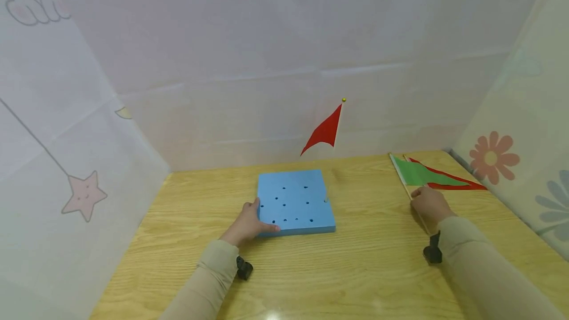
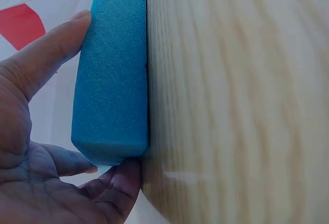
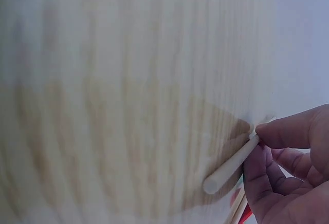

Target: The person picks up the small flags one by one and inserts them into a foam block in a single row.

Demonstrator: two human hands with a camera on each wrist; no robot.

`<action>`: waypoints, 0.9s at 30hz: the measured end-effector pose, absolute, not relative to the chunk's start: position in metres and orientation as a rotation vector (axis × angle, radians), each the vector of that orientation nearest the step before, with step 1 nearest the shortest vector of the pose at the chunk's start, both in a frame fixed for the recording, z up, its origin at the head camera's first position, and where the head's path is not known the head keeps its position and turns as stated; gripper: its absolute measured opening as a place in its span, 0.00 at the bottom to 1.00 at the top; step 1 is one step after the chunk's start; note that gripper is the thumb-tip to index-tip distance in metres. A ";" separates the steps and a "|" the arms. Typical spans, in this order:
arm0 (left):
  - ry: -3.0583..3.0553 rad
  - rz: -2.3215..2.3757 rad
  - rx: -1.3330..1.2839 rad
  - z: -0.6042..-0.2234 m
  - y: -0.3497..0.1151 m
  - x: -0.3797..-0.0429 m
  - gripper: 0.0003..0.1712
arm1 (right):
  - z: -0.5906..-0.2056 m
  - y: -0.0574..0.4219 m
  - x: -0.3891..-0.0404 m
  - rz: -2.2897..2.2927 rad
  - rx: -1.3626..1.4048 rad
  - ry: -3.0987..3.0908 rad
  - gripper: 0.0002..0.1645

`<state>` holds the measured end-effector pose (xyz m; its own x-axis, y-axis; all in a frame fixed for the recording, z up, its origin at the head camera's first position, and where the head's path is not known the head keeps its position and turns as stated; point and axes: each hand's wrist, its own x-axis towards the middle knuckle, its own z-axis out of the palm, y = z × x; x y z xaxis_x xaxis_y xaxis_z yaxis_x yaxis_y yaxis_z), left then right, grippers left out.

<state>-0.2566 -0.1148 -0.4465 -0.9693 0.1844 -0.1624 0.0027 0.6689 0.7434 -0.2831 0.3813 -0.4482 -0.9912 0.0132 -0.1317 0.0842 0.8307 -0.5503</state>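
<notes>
A light-blue foam block (image 1: 293,196) with several small holes in its top lies flat on the table. My left hand (image 1: 249,221) holds its near left corner; in the left wrist view the thumb touches the upper edge and bent fingers touch the end of the block (image 2: 113,70). A red pennant flag (image 1: 326,130) stands upright, its stick in a hole at the block's right edge. On the right, my right hand (image 1: 430,204) pinches the wooden stick (image 3: 231,167) of a green pennant flag (image 1: 418,173) between thumb and fingers. This flag overlaps another red pennant flag (image 1: 460,186).
The wooden table (image 1: 369,265) has a pale cloth wall (image 1: 249,88) behind it. Printed cloth also hangs at the left and right, with a star (image 1: 84,195) on one side and flowers (image 1: 491,158) on the other.
</notes>
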 end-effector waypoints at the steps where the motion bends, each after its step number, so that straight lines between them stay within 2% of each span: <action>1: 2.656 1.189 0.149 -0.447 -0.115 -0.257 0.69 | -0.450 0.382 -0.283 -0.895 0.089 2.882 0.26; 8: 2.659 1.174 0.174 -0.449 -0.115 -0.257 0.69 | -0.450 0.387 -0.278 -0.943 0.066 2.904 0.25; 14: 2.670 1.174 0.169 -0.447 -0.116 -0.258 0.69 | -0.441 0.382 -0.279 -1.212 0.106 2.833 0.25; 27: 2.669 1.166 0.166 -0.448 -0.116 -0.257 0.69 | -0.418 0.321 -0.272 -1.647 0.082 2.830 0.25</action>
